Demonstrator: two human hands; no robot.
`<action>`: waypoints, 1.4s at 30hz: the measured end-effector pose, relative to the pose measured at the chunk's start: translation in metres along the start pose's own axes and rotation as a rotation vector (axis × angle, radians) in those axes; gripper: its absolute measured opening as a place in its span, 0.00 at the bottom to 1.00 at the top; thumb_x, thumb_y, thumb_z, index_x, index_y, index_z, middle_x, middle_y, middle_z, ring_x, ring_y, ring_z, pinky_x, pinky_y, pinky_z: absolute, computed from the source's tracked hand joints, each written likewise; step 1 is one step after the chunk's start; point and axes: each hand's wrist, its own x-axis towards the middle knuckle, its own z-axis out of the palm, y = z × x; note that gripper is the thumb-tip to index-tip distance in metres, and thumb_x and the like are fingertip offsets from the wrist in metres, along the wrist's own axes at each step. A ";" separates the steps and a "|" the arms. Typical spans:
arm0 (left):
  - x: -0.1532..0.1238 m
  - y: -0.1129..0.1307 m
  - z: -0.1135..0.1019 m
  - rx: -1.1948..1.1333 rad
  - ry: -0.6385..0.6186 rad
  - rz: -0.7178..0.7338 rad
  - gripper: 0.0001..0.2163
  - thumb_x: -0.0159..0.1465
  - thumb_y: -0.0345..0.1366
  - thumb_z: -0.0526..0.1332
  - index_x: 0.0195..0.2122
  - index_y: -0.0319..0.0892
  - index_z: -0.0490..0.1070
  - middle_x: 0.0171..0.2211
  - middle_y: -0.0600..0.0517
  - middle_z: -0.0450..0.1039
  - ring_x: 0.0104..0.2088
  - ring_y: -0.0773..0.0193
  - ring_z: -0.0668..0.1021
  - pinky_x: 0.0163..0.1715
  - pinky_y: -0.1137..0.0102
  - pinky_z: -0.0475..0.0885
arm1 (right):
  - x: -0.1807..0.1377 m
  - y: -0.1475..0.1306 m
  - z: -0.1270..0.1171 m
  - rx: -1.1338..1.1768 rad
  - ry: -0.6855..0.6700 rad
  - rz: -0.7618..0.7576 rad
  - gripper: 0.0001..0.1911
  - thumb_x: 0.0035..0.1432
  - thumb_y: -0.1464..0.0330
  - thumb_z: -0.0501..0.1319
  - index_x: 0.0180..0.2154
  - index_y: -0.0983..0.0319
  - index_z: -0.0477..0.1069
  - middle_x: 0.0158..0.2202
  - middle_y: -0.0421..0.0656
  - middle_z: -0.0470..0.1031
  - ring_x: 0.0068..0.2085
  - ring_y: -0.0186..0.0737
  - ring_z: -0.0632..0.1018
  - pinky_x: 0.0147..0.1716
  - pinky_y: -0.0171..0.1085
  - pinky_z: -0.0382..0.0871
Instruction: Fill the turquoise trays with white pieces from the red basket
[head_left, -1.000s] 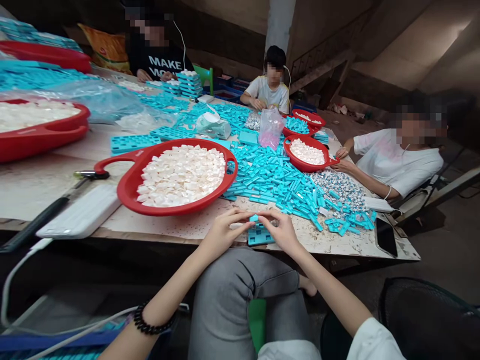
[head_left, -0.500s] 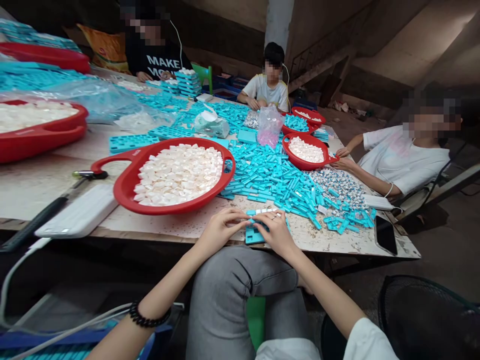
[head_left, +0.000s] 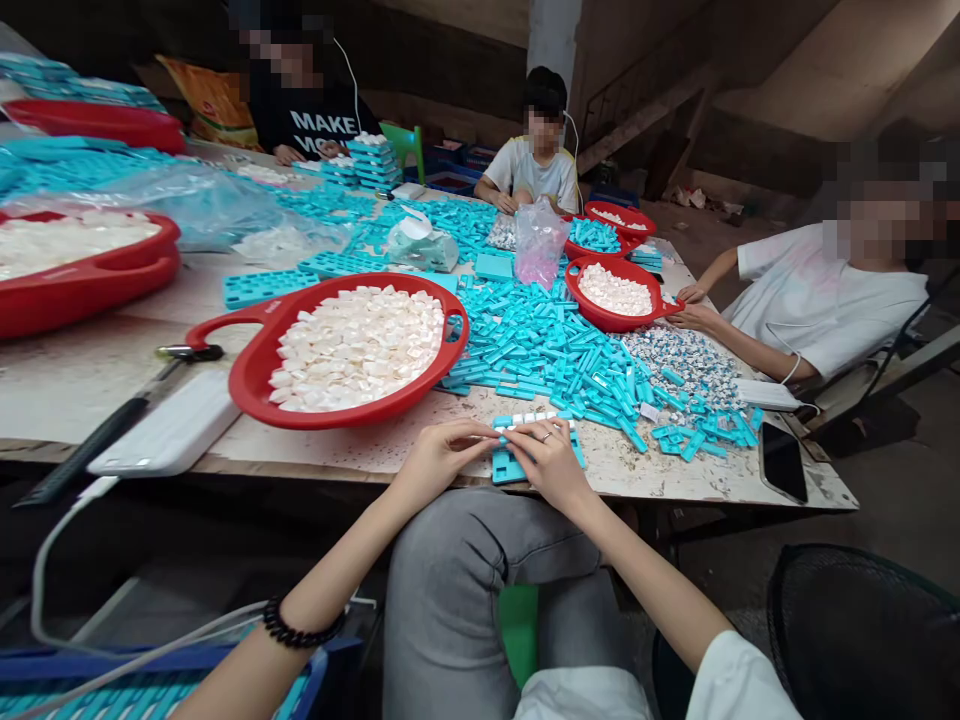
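Fingers [head_left: 469,431] of your left hand [head_left: 439,465] lie close together and curve rightward over the near part of a turquoise plastic mould [head_left: 510,467], while those of your right hand [head_left: 551,465] sit together on its middle, with a ring [head_left: 547,436] on one of them. Your two hands nearly meet over it, and whether they clamp it or only rest on it, you cannot tell. The mould lies flat at 12 o'clock, right at the near edge of the worn wooden table [head_left: 637,475], and your hands hide most of it. It is a bright, matte turquoise, and a corner shows at each side of your right hand. A row of small white pieces [head_left: 532,418] runs along its far edge, set side by side in a line, each looking square and pale. Just past it, at 1 o'clock, spreads a heap of loose turquoise pieces [head_left: 544,350], and at 11 o'clock stands a red plastic basin [head_left: 337,415] piled with white pieces much like those in the row. A black bead bracelet [head_left: 302,625] circles your left wrist, and a phone [head_left: 782,462] lies at 3 o'clock near the table's edge.
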 end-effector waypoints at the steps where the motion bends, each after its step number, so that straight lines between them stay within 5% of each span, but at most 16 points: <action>1: 0.000 0.001 0.000 0.003 -0.010 0.002 0.15 0.62 0.49 0.66 0.37 0.43 0.83 0.38 0.48 0.84 0.39 0.58 0.84 0.42 0.68 0.79 | -0.001 0.000 0.000 0.002 0.005 -0.006 0.12 0.70 0.69 0.60 0.51 0.57 0.77 0.46 0.45 0.81 0.48 0.43 0.77 0.55 0.45 0.58; 16: 0.010 -0.003 -0.003 0.177 -0.120 0.199 0.17 0.67 0.51 0.60 0.36 0.45 0.82 0.34 0.48 0.82 0.35 0.61 0.82 0.39 0.70 0.76 | -0.003 0.005 0.003 0.106 -0.006 -0.040 0.16 0.68 0.72 0.59 0.53 0.54 0.77 0.45 0.47 0.79 0.50 0.46 0.76 0.59 0.50 0.68; 29: 0.012 0.004 -0.014 0.238 -0.263 0.181 0.17 0.70 0.48 0.57 0.42 0.44 0.82 0.38 0.46 0.82 0.38 0.59 0.83 0.41 0.69 0.76 | -0.006 0.011 0.012 0.144 0.044 -0.037 0.15 0.68 0.72 0.60 0.52 0.56 0.78 0.47 0.47 0.80 0.53 0.47 0.78 0.61 0.50 0.70; 42: -0.027 -0.008 0.027 0.430 0.011 0.233 0.16 0.71 0.43 0.55 0.54 0.46 0.76 0.52 0.45 0.77 0.49 0.56 0.81 0.51 0.62 0.77 | -0.005 0.019 0.010 0.073 -0.035 -0.090 0.16 0.68 0.74 0.58 0.52 0.56 0.78 0.45 0.48 0.79 0.50 0.45 0.79 0.62 0.51 0.68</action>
